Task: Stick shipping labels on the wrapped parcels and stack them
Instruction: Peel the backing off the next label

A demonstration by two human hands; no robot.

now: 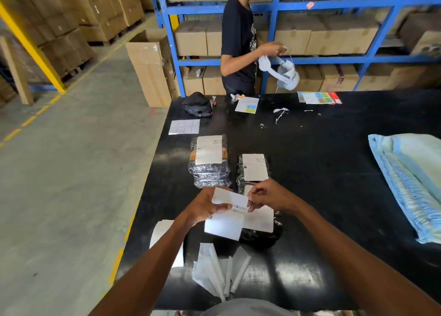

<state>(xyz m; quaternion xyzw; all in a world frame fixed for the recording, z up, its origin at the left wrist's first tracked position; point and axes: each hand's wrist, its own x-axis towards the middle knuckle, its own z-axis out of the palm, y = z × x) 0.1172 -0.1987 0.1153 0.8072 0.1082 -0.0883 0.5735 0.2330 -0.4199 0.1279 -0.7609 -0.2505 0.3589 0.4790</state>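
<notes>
My left hand [207,208] holds a white shipping label [226,222] with a barcode, thumb across its face. My right hand [265,196] pinches the label's right edge. Both hands hover above a black wrapped parcel [260,237] that carries a white label. Behind it a second labelled parcel [254,170] lies on the black table [334,172]. To the left stands a stack of wrapped parcels [210,163], its top one labelled.
Peeled backing strips [219,270] and a white sheet [162,232] lie near the front edge. A label sheet [184,126], a black cap [197,104] and papers [319,98] sit farther back. Blue-white bags [410,179] lie right. A person [238,43] stands by blue shelving.
</notes>
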